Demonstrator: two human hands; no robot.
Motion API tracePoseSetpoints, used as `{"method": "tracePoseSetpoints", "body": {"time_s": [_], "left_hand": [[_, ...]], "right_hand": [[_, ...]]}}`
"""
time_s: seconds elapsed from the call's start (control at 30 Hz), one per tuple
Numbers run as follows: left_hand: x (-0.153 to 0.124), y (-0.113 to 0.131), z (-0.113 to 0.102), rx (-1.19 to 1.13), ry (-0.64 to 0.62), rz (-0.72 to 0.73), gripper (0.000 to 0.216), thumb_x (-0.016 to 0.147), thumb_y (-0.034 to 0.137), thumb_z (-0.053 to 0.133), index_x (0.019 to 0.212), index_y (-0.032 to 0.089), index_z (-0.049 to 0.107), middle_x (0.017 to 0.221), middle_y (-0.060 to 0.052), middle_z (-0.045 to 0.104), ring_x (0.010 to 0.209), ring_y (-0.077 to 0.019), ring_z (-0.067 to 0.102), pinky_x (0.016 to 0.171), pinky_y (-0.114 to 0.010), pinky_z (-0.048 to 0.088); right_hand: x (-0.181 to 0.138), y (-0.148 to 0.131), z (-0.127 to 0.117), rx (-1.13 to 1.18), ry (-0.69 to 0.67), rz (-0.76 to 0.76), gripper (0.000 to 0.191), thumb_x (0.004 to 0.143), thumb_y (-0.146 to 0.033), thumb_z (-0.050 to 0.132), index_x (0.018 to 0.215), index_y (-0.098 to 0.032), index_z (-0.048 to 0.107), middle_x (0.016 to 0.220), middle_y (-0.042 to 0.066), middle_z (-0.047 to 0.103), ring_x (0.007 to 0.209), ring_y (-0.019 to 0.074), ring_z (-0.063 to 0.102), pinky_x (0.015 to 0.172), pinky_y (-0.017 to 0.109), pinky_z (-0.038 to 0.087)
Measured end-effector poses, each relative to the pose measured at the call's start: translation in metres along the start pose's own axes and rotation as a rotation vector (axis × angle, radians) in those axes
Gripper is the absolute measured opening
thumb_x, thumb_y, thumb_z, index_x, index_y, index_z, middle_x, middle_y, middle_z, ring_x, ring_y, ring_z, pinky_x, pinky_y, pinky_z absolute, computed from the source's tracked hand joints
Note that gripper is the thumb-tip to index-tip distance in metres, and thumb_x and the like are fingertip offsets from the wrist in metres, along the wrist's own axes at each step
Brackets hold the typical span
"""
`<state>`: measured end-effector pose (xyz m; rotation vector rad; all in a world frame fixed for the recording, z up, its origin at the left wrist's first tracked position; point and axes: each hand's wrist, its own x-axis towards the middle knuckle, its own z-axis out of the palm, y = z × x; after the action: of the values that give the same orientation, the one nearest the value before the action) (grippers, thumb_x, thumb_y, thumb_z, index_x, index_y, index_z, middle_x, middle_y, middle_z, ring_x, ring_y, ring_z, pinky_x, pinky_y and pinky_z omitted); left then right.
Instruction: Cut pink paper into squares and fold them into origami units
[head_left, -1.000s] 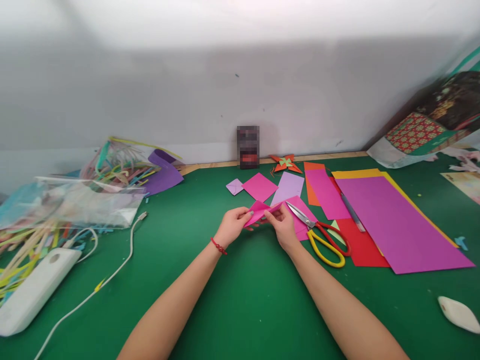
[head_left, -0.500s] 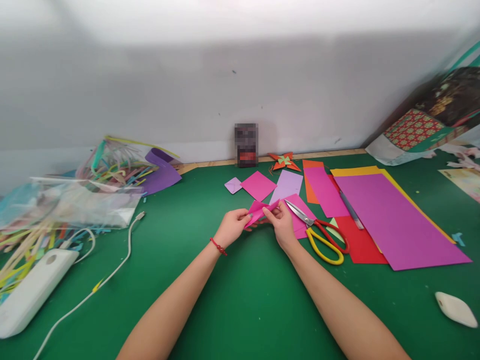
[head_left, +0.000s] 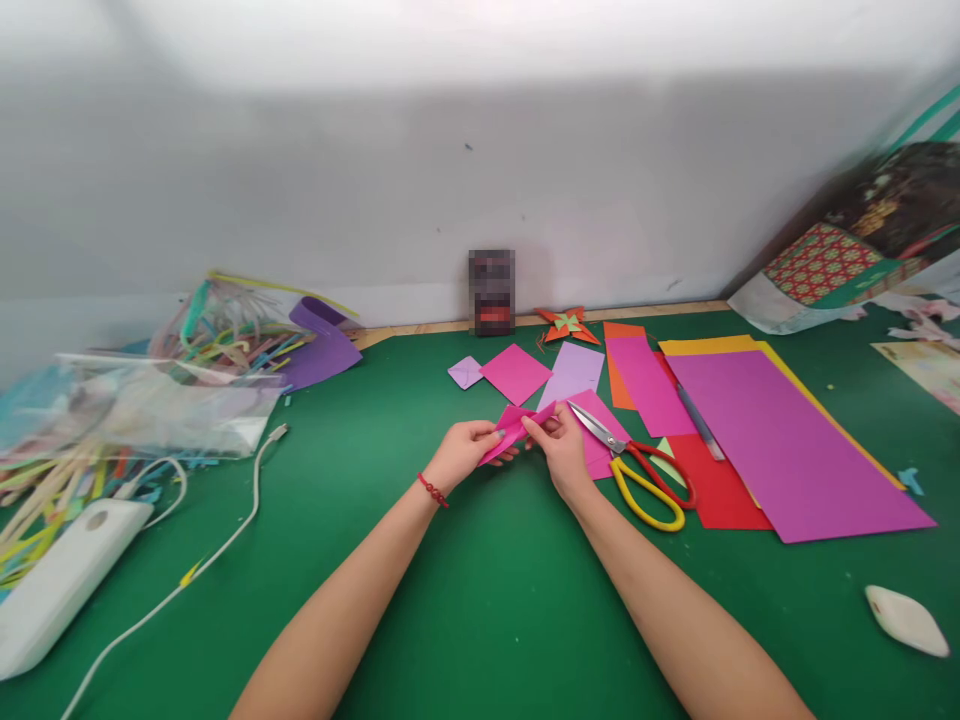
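Pink paper, thin and folded, is slanting between our left hand and right hand, both pinching it. Its left end is dipping slightly lower than before.

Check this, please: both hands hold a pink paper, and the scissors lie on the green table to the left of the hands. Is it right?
Not quite: the scissors lie to the right of the hands, as the head view shows.

Green tabletop; on it: white cable, magenta square, lilac square, red sheet, white rounded object.
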<state>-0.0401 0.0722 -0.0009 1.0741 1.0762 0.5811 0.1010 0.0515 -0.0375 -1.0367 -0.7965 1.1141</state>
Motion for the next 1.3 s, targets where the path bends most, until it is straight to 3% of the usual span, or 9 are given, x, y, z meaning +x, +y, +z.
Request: {"method": "tracePoseSetpoints", "body": {"time_s": [0.13, 0.27, 0.43, 0.67, 0.8, 1.0, 1.3], "left_hand": [[0.001, 0.000, 0.000, -0.077, -0.023, -0.059, 0.014, 0.070, 0.024, 0.064, 0.068, 0.010, 0.063, 0.068, -0.008, 0.070, 0.062, -0.0147, 0.065, 0.060, -0.024, 0.051], [-0.001, 0.003, -0.005, -0.148, -0.088, -0.094, 0.015, 0.066, 0.023, 0.069, 0.070, 0.009, 0.065, 0.070, -0.009, 0.070, 0.060, -0.0122, 0.063, 0.058, -0.020, 0.049], [-0.010, 0.010, -0.014, -0.130, -0.160, -0.113, 0.015, 0.066, 0.023, 0.069, 0.072, 0.009, 0.067, 0.069, -0.008, 0.070, 0.057, -0.0103, 0.061, 0.056, -0.019, 0.048], [-0.018, 0.018, -0.008, 0.085, -0.125, -0.032, 0.012, 0.069, 0.022, 0.064, 0.069, 0.010, 0.065, 0.070, -0.007, 0.069, 0.054, -0.0102, 0.060, 0.046, -0.018, 0.044], [-0.020, 0.019, -0.003, 0.181, -0.083, 0.012, 0.013, 0.073, 0.020, 0.058, 0.065, 0.010, 0.062, 0.063, -0.005, 0.067, 0.045, -0.0067, 0.054, 0.036, -0.015, 0.034], [-0.018, 0.014, 0.004, 0.087, -0.001, 0.048, 0.010, 0.075, 0.015, 0.056, 0.072, 0.010, 0.063, 0.074, -0.007, 0.070, 0.049, -0.0070, 0.057, 0.043, -0.016, 0.042], [-0.012, 0.008, 0.007, 0.032, 0.040, -0.009, 0.008, 0.074, 0.014, 0.058, 0.072, 0.009, 0.063, 0.074, -0.009, 0.070, 0.053, -0.0088, 0.061, 0.048, -0.017, 0.047]], "right_hand": [[0.003, 0.004, -0.004, 0.070, -0.060, 0.049, 0.029, 0.060, -0.033, 0.073, 0.070, -0.021, 0.048, 0.058, -0.005, 0.060, 0.050, 0.0104, 0.055, 0.045, 0.021, 0.046], [0.004, 0.001, -0.012, 0.126, -0.223, 0.094, 0.027, 0.060, -0.029, 0.074, 0.076, -0.022, 0.054, 0.067, -0.005, 0.059, 0.061, 0.0120, 0.058, 0.052, 0.023, 0.050], [0.002, -0.009, -0.019, 0.004, -0.364, 0.051, 0.029, 0.053, -0.016, 0.077, 0.077, -0.022, 0.063, 0.076, -0.004, 0.062, 0.072, 0.0136, 0.061, 0.065, 0.026, 0.052], [0.000, -0.017, -0.027, -0.085, -0.314, 0.007, 0.015, 0.052, -0.019, 0.076, 0.064, -0.019, 0.067, 0.066, -0.001, 0.067, 0.067, 0.0161, 0.063, 0.068, 0.032, 0.052], [-0.004, -0.021, -0.027, -0.113, -0.321, 0.030, 0.020, 0.048, -0.019, 0.078, 0.064, -0.019, 0.066, 0.065, -0.001, 0.066, 0.066, 0.0166, 0.063, 0.067, 0.031, 0.051], [-0.007, -0.011, -0.013, -0.003, -0.133, -0.012, 0.025, 0.050, -0.023, 0.078, 0.068, -0.021, 0.060, 0.066, -0.004, 0.062, 0.065, 0.0142, 0.060, 0.062, 0.027, 0.050], [-0.009, -0.003, -0.009, 0.124, -0.104, 0.087, 0.033, 0.052, -0.024, 0.077, 0.071, -0.022, 0.051, 0.064, -0.006, 0.062, 0.064, 0.0133, 0.061, 0.064, 0.028, 0.052]]}}
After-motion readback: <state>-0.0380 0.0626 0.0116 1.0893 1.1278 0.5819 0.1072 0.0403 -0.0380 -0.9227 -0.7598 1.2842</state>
